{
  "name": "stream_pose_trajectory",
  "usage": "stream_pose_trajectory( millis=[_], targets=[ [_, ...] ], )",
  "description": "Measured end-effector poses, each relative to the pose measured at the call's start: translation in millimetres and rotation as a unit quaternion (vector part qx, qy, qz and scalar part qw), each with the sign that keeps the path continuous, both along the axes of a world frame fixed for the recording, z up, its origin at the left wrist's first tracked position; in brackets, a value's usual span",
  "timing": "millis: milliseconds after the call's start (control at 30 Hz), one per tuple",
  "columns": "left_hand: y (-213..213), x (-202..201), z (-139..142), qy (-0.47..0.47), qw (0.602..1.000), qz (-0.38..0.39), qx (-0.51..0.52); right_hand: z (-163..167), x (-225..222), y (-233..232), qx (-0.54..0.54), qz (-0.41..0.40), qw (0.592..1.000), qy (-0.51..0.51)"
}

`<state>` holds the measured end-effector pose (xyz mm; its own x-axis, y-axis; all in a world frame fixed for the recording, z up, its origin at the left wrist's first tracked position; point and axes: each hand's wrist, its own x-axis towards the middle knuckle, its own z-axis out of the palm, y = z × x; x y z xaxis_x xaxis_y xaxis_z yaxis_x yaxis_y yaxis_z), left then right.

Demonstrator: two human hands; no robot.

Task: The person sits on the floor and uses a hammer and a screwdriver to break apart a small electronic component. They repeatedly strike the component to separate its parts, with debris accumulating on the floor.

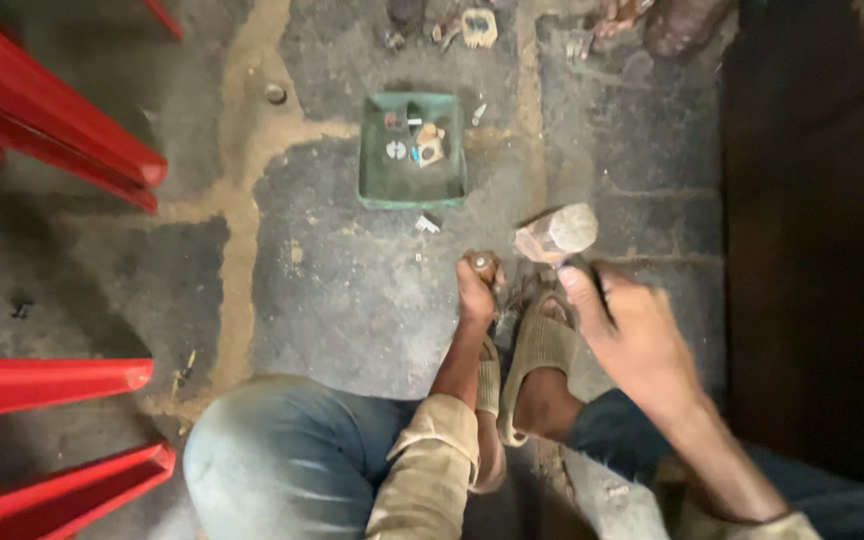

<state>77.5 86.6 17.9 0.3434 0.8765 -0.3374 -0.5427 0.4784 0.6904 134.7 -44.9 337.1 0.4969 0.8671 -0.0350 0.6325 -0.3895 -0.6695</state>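
Item: we sit low on a cracked grey stone floor (352, 290) with sandy seams, knees in blue jeans toward the near edge. Left hand (475, 292): closed in a fist around a short upright tool with a rounded brown top (483, 265), its lower end hidden behind the hand and a sandalled foot (542, 345); what it bears on we cannot tell. Right hand (632, 335): fingers wrapped about the handle of a hammer (556, 234), its blocky grey head tilted up just beside and to the right of the tool's top, close but not touching. Beyond the hands, toward the far edge: a shallow green square tray (377, 180) holding small mixed parts, a white scrap (427, 224) lying just off its near rim. Farther still, along the far edge: a scatter of small metal pieces (479, 26), too small to sort. Left edge: red painted metal bars (52, 130) slanting in at several heights, well apart from the hands. Right edge: a dark, shadowed surface. Open floor lies between the tray and the left hand, and leftward from the hands to the red bars.
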Motion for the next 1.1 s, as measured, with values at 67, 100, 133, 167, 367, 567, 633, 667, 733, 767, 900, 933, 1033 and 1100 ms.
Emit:
stream_pose_trajectory(
  millis=[67, 100, 133, 167, 367, 567, 633, 667, 733, 767, 900, 933, 1033, 1100],
  targets=[
    [2, 0, 6, -0.021, 0.999, -0.023, 0.037, 21, 3, 2, 0.016, 0.000, 1.000, -0.003],
    [0, 1, 7, -0.030, 0.998, -0.033, 0.053, 26, 4, 3, 0.058, 0.015, 0.998, 0.002],
    [-4, 1, 8, -0.039, 0.996, -0.044, 0.068, 28, 4, 3, 0.097, 0.029, 0.995, 0.007],
    [-7, 3, 7, -0.036, 0.997, -0.041, 0.052, 23, 4, 5, 0.116, 0.040, 0.992, 0.005],
    [-6, 4, -8, -0.079, 0.992, 0.025, 0.091, -68, -3, 27, -0.069, 0.074, 0.986, -0.132],
    [-11, 4, -4, -0.047, 0.998, 0.031, 0.011, -34, 2, 25, -0.110, 0.088, 0.986, -0.087],
    [-12, 7, -2, -0.011, 0.995, 0.006, 0.094, -3, 4, 30, -0.067, 0.078, 0.993, -0.064],
    [-12, 7, -1, -0.018, 0.996, 0.009, 0.082, 8, 4, 30, 0.002, 0.085, 0.994, -0.063],
    [-12, 6, -1, -0.032, 0.998, 0.019, 0.049, 12, 3, 36, 0.116, 0.102, 0.987, -0.036],
    [-11, 6, -1, -0.031, 0.999, 0.014, 0.042, 6, 2, 39, 0.165, 0.118, 0.979, -0.012],
    [-16, 5, 1, -0.019, 0.997, 0.025, 0.072, -45, 0, 56, -0.227, 0.124, 0.962, -0.084],
    [-18, 5, 3, -0.021, 0.994, 0.042, 0.097, -54, 1, 59, -0.168, 0.143, 0.970, -0.097],
    [-22, 5, 9, -0.015, 0.997, -0.007, 0.075, -48, 7, 64, -0.072, 0.157, 0.977, -0.128],
    [-23, 6, 11, 0.022, 0.998, 0.016, 0.053, -22, 11, 59, -0.164, 0.118, 0.970, -0.138]
  ],
)
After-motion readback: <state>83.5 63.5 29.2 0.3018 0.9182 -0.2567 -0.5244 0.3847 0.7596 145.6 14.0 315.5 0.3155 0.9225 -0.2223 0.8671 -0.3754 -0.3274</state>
